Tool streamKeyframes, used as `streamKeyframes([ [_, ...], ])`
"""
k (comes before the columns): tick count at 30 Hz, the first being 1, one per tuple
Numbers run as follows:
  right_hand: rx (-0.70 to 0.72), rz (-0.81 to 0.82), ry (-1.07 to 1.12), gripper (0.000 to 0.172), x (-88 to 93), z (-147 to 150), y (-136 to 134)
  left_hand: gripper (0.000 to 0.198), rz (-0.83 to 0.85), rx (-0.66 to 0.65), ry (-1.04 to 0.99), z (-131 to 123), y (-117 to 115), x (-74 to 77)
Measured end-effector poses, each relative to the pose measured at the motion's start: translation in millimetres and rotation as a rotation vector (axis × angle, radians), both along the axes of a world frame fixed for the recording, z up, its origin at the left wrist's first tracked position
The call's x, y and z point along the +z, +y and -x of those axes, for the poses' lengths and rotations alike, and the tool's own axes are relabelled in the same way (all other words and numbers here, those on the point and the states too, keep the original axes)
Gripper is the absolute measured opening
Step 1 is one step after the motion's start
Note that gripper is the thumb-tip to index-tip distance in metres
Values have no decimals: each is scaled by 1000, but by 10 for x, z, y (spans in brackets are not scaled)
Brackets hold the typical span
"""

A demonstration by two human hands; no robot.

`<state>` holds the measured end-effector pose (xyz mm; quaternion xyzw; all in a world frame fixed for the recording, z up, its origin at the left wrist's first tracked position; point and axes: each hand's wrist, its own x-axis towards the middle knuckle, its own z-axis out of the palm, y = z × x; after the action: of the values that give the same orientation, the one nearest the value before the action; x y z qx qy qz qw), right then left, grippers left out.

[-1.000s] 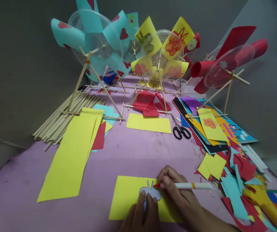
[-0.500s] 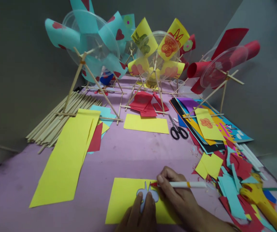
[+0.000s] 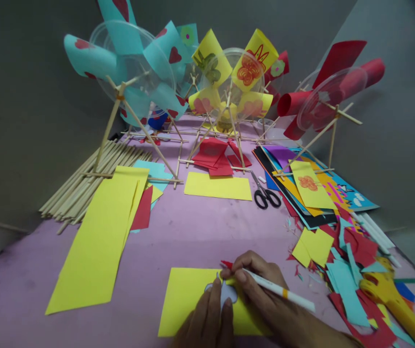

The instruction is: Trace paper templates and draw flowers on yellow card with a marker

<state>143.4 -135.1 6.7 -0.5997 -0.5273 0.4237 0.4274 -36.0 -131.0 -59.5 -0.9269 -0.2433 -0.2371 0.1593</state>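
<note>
Near the front edge, a yellow paper sheet [image 3: 181,295] lies flat. On it rests a pale grey-blue butterfly-shaped cutout [image 3: 230,292] with two thin antennae. My left hand [image 3: 207,319] lies over the cutout with outstretched fingers, pressing it against the sheet and covering part of it. A white felt-tip pen [image 3: 278,288] with a red tip and a yellow band is pinched in my right hand [image 3: 261,285]. The pen's tip points left, just above the antennae, and seems raised off the paper. My right fingertips are close to the cutout's upper edge.
Paper windmills on stick stands [image 3: 120,96] rise at the back. Left are a bundle of sticks [image 3: 94,179] and long yellow strips [image 3: 94,241]. Black-handled scissors [image 3: 267,197] lie mid-table. Paper scraps [image 3: 348,285] and a yellow glue gun [image 3: 392,295] are at right.
The pen has swung from nearly level to slanted, its tip moving up and slightly left off the antenna. My left fingers have shifted over the cutout, hiding more of its left wing.
</note>
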Motion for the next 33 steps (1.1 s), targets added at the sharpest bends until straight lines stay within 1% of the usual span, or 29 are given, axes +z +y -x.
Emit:
streamKeyframes([
  [3,-31,-31,5,33,-8,2,-3,25,13,-39,99,15,31,62],
  [6,-47,-37,21,34,-37,-4,6,22,90,-3,162,6,31,100],
  [9,-14,-62,-8,34,-48,-15,18,26,194,25,169,-16,20,97],
  [13,51,-130,-84,33,-49,-42,12,34,285,1,169,-37,27,118],
  [15,115,-233,-176,34,-73,-63,-1,38,291,15,162,-45,28,152],
  [16,172,-312,-236,35,-94,-76,-8,38,295,31,156,-49,26,169],
  [19,325,-547,-458,38,-180,-116,-22,30,308,49,149,-57,25,195],
  [20,337,-595,-527,38,-208,-130,-22,29,312,44,154,-58,28,196],
  [22,298,-646,-631,35,-251,-158,-17,35,310,30,167,-59,40,194],
  [24,243,-664,-679,30,-268,-179,-13,48,302,25,168,-60,51,206],
  [26,234,-677,-673,26,-267,-184,-18,54,302,43,154,-61,54,240],
  [28,291,-682,-636,27,-263,-170,-29,51,311,68,123,-60,45,285],
  [31,406,-654,-604,34,-266,-127,-41,51,319,89,81,-50,24,336],
  [33,428,-619,-610,36,-268,-100,-37,49,313,85,70,-40,13,348],
])
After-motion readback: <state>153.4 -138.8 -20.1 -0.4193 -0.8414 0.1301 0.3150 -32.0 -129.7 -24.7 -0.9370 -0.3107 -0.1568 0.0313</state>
